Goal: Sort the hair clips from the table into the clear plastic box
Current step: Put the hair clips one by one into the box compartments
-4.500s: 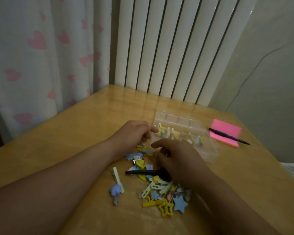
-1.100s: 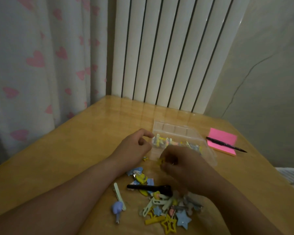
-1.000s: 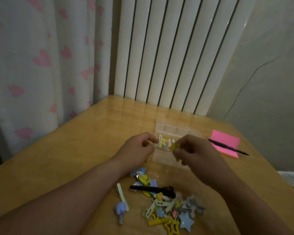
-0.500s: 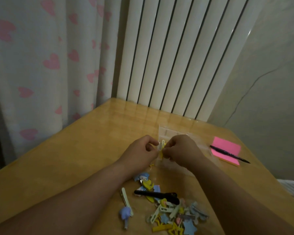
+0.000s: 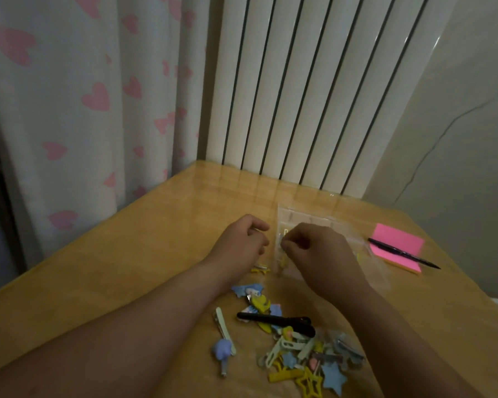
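Wooden table (image 5: 127, 268), white radiator (image 5: 299, 96) behind. Clear plastic box (image 5: 308, 222) lies with its long axis running from the hands toward the pink sticky notes (image 5: 397, 248). Right hand (image 5: 319, 251) is over the box's left end, fingers curled into a tight pinch; the content is hidden, probably one small clip. Left hand (image 5: 239, 245) is curled just beside the same end; its hold cannot be determined. Loose hair clips (image 5: 299, 354) lie nearer the person, below the right forearm.
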Demonstrator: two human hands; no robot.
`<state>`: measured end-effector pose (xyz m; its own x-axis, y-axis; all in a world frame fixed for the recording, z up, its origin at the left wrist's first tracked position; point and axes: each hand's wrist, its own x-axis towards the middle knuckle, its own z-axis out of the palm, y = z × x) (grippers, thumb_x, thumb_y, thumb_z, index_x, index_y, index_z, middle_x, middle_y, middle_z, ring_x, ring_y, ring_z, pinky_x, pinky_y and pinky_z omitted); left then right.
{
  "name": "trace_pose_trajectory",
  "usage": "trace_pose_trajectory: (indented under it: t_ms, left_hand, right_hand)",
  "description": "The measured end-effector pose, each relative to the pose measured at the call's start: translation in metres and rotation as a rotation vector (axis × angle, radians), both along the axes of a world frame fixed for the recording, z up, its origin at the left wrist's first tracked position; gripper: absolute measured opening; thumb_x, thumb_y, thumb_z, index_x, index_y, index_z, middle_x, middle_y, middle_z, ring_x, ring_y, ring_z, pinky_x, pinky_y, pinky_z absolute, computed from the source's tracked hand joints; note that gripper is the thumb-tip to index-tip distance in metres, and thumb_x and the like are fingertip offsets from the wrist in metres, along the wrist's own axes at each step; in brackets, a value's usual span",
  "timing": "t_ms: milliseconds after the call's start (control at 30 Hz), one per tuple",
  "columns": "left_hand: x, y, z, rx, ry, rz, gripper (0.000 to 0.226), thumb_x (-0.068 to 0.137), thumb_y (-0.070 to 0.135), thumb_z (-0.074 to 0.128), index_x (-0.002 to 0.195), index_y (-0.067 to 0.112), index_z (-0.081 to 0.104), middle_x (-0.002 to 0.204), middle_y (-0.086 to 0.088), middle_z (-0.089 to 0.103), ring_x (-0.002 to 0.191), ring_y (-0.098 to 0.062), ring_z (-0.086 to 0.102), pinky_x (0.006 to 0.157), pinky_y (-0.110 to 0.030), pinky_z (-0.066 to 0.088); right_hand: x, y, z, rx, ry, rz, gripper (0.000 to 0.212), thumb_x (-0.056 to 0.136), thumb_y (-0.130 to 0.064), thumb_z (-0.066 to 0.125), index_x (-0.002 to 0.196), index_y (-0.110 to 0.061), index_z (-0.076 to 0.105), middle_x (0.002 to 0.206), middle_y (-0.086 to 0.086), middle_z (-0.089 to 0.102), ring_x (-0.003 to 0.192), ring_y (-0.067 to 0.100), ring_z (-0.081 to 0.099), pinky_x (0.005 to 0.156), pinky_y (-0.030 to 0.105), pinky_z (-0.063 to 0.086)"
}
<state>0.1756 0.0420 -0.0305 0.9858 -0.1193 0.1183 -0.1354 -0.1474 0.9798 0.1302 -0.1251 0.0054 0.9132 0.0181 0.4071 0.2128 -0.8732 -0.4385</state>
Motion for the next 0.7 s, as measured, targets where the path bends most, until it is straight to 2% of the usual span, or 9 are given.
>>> trace_pose_trajectory:
  t_ms: [67,133,233,300,500,633,700]
  left_hand:
    - [0.002,0.001,0.003,-0.103,0.052,0.034,0.022,0.101,0.009,0.05,0.113,0.016,0.067,0.099,-0.01,0.073,0.086,-0.02,0.066,0.074,-0.032,0.052]
    - [0.003,0.003,0.006,-0.183,0.073,0.076,0.025,0.102,0.008,0.045,0.114,0.012,0.067,0.099,-0.012,0.072,0.084,-0.02,0.066,0.069,-0.029,0.051]
    - [0.006,0.005,0.006,-0.274,0.091,0.151,0.026,0.102,0.008,0.043,0.117,0.007,0.065,0.098,-0.016,0.071,0.083,-0.023,0.064,0.064,-0.028,0.05]
    - [0.007,0.007,0.007,-0.332,0.105,0.172,0.027,0.102,0.006,0.043,0.12,0.002,0.063,0.094,-0.015,0.067,0.079,-0.022,0.062,0.06,-0.026,0.051]
    - [0.007,0.008,0.009,-0.356,0.117,0.179,0.026,0.102,0.006,0.044,0.118,0.002,0.063,0.094,-0.016,0.066,0.079,-0.022,0.061,0.06,-0.026,0.051]
    - [0.008,0.01,0.01,-0.402,0.135,0.196,0.025,0.101,0.006,0.046,0.118,0.001,0.063,0.09,-0.013,0.065,0.074,-0.02,0.061,0.059,-0.026,0.05]
    - [0.008,0.01,0.01,-0.421,0.142,0.203,0.023,0.102,0.008,0.047,0.117,0.002,0.063,0.089,-0.013,0.065,0.074,-0.019,0.06,0.061,-0.028,0.049]
  right_hand:
    - [-0.01,0.003,-0.003,-0.116,-0.083,0.1,0.01,0.095,-0.033,0.07,0.102,-0.034,0.077,0.096,-0.017,0.066,0.093,0.006,0.059,0.082,0.033,0.052]
    - [-0.011,0.009,-0.005,-0.334,-0.108,0.169,0.018,0.096,-0.038,0.067,0.113,-0.039,0.073,0.112,-0.019,0.063,0.11,0.009,0.052,0.09,0.034,0.042]
    - [-0.005,0.02,-0.008,-0.576,-0.033,0.227,0.03,0.097,-0.04,0.061,0.127,-0.039,0.069,0.135,-0.015,0.057,0.132,0.016,0.042,0.104,0.041,0.033]
    - [-0.001,0.027,-0.01,-0.662,0.014,0.239,0.032,0.098,-0.039,0.057,0.126,-0.037,0.071,0.137,-0.012,0.058,0.137,0.019,0.04,0.11,0.046,0.031]
    - [0.004,0.032,0.007,-0.694,0.139,0.266,0.025,0.098,-0.042,0.059,0.121,-0.038,0.069,0.128,-0.008,0.062,0.135,0.02,0.043,0.117,0.05,0.028]
    - [0.002,0.035,0.007,-0.644,0.124,0.309,0.017,0.098,-0.036,0.058,0.112,-0.034,0.068,0.119,-0.011,0.067,0.132,0.015,0.049,0.125,0.051,0.018]
    - [0.003,0.037,0.007,-0.637,0.122,0.33,0.018,0.098,-0.034,0.058,0.114,-0.032,0.066,0.116,-0.013,0.067,0.128,0.015,0.051,0.127,0.051,0.017]
